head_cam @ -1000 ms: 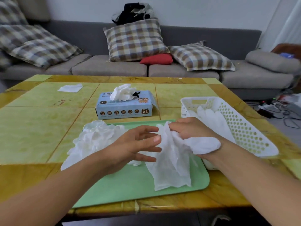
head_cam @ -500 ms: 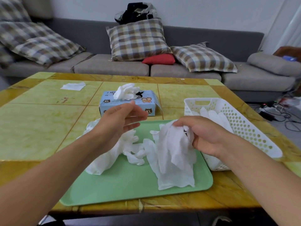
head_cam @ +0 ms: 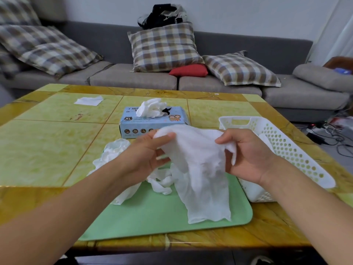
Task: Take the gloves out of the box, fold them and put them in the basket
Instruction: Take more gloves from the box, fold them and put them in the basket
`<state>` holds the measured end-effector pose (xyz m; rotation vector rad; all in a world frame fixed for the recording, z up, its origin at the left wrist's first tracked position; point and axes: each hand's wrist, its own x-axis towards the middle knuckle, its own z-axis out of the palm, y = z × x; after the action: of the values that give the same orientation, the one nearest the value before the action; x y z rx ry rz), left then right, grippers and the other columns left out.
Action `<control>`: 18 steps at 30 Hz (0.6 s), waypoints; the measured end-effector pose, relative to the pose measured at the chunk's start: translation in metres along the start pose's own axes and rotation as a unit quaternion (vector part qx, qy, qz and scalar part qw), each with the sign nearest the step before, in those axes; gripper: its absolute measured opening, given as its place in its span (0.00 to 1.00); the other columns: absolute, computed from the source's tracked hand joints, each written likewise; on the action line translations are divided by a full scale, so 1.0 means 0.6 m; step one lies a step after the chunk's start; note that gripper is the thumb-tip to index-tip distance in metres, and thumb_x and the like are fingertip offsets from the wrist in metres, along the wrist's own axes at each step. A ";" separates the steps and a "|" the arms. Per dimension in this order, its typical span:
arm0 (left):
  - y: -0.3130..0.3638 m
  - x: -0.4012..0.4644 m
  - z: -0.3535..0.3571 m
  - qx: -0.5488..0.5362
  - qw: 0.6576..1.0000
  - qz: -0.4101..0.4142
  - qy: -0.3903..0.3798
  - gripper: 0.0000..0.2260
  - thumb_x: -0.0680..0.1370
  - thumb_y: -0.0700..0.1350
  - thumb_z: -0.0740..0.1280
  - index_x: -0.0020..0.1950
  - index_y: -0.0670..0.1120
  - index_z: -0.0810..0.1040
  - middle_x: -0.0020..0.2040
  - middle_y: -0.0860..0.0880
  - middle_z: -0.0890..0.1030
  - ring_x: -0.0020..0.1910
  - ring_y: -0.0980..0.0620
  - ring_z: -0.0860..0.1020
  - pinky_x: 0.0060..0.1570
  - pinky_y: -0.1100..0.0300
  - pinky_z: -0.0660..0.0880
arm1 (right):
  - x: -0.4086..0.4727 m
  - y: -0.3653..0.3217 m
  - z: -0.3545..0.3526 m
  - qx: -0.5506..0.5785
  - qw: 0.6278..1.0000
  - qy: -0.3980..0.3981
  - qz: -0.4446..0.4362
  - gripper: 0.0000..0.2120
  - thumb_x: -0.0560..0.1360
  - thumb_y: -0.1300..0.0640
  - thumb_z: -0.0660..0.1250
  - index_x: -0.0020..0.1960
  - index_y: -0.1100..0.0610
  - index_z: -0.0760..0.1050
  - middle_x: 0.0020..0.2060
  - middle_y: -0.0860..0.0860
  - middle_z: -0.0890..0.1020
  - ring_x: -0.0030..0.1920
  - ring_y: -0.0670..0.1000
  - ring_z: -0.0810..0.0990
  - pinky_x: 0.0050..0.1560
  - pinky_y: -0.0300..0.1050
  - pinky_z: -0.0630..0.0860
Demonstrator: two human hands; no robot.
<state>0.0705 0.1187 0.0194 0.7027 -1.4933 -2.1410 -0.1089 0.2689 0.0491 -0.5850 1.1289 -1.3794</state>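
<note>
A person's two bare hands hold one thin white glove (head_cam: 200, 169) stretched between them above a green tray (head_cam: 152, 217) on a yellow worktop (head_cam: 47, 150). The left hand (head_cam: 145, 157) pinches one upper corner and the right hand (head_cam: 246, 155) pinches the other, each grip closed on the glove, so it hangs open with its lower end touching the tray, probably to spread it flat for folding. A heap of loose gloves (head_cam: 114, 153) lies at the tray's left edge, within easy reach. The blue glove box (head_cam: 152, 123) sits behind the tray with more gloves (head_cam: 150, 109) bunched out of its slot. A white perforated basket (head_cam: 282, 148) stands just right of the tray, with white gloves seemingly already inside. Half a second ago only the right hand held the glove, crumpled low over the tray, while the left hand hovered free; since then the left has taken hold and the glove has been raised and spread.
</note>
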 end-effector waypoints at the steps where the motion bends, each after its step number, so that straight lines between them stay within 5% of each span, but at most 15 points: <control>1: 0.008 -0.001 -0.003 0.032 0.999 0.042 0.016 0.16 0.72 0.44 0.73 0.59 0.43 0.80 0.54 0.47 0.85 0.52 0.49 0.83 0.53 0.57 0.79 | -0.001 -0.001 -0.002 -0.029 0.999 -0.024 0.010 0.34 0.59 0.56 0.78 0.63 0.65 0.77 0.61 0.61 0.78 0.59 0.63 0.78 0.64 0.54 0.72; 4: 0.025 -0.012 0.002 0.043 0.993 0.112 -0.002 0.17 0.72 0.41 0.71 0.61 0.42 0.80 0.56 0.44 0.85 0.56 0.47 0.84 0.54 0.57 0.81 | -0.001 0.002 0.002 -0.089 0.993 -0.066 0.043 0.31 0.62 0.47 0.82 0.61 0.60 0.81 0.50 0.59 0.81 0.41 0.54 0.81 0.43 0.46 0.77; 7: 0.031 -0.025 0.019 0.059 0.989 0.124 -0.057 0.17 0.72 0.39 0.71 0.61 0.42 0.79 0.56 0.41 0.85 0.53 0.44 0.84 0.52 0.52 0.82 | 0.004 0.014 0.013 -0.100 0.993 -0.049 0.038 0.34 0.62 0.43 0.83 0.64 0.56 0.81 0.54 0.58 0.84 0.50 0.56 0.84 0.54 0.53 0.80; 11: 0.032 -0.029 0.032 0.109 0.983 0.117 -0.088 0.17 0.73 0.38 0.72 0.62 0.43 0.80 0.56 0.42 0.85 0.54 0.43 0.84 0.52 0.54 0.82 | 0.003 0.009 0.032 -0.052 0.997 -0.008 -0.060 0.21 0.69 0.54 0.75 0.60 0.60 0.82 0.56 0.59 0.83 0.56 0.57 0.81 0.64 0.57 0.76; 15: 0.035 -0.034 0.029 0.086 0.992 0.065 -0.071 0.16 0.73 0.39 0.72 0.60 0.40 0.81 0.57 0.40 0.85 0.56 0.41 0.83 0.55 0.53 0.81 | -0.014 -0.011 0.032 -0.063 0.991 0.042 -0.110 0.08 0.68 0.61 0.74 0.48 0.55 0.84 0.51 0.57 0.85 0.51 0.55 0.84 0.55 0.51 0.81; 18: 0.040 -0.048 0.036 0.092 0.989 0.039 -0.108 0.17 0.73 0.44 0.71 0.61 0.42 0.82 0.57 0.42 0.84 0.54 0.45 0.83 0.56 0.52 0.80 | -0.030 -0.018 0.026 -0.110 0.989 0.033 -0.088 0.12 0.69 0.61 0.74 0.53 0.58 0.80 0.51 0.57 0.85 0.50 0.55 0.84 0.49 0.48 0.83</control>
<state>0.0807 0.1437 0.0530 0.4737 -1.8179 -2.0933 -0.0969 0.2796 0.0696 -0.8199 1.3192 -1.4427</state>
